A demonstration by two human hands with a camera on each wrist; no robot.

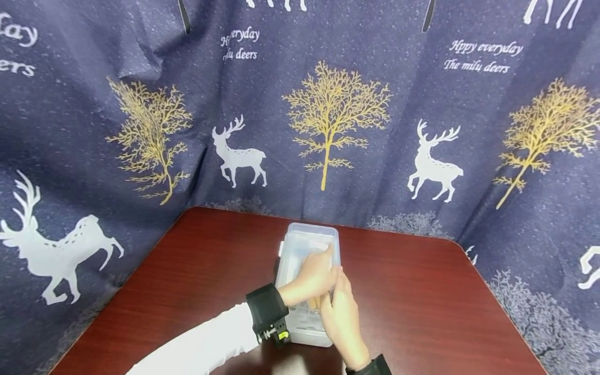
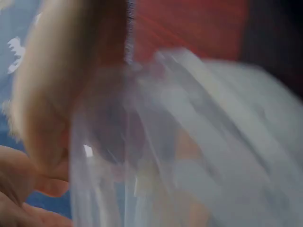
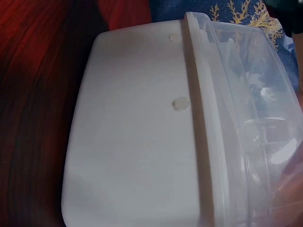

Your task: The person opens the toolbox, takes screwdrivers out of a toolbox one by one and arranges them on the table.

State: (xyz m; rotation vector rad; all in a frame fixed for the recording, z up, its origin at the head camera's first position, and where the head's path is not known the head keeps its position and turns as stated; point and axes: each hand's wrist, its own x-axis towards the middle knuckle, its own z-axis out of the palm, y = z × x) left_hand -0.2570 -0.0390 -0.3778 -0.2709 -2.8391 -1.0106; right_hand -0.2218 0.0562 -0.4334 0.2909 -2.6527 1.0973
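Well, from here I see the clear box [image 1: 300, 249] on the red table [image 1: 403, 291], the right hand [image 1: 343, 315] straight-fingered along its side, maybe so it won't slide, and the left hand [image 1: 316, 272] over it, grip too hidden to tell.

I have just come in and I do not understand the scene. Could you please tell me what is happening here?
A person is handling a whitish plastic box with a clear lid on a red-brown table. The left hand reaches across the box's top, and the right hand is along its right side. I cannot tell whether the lid is fully closed.
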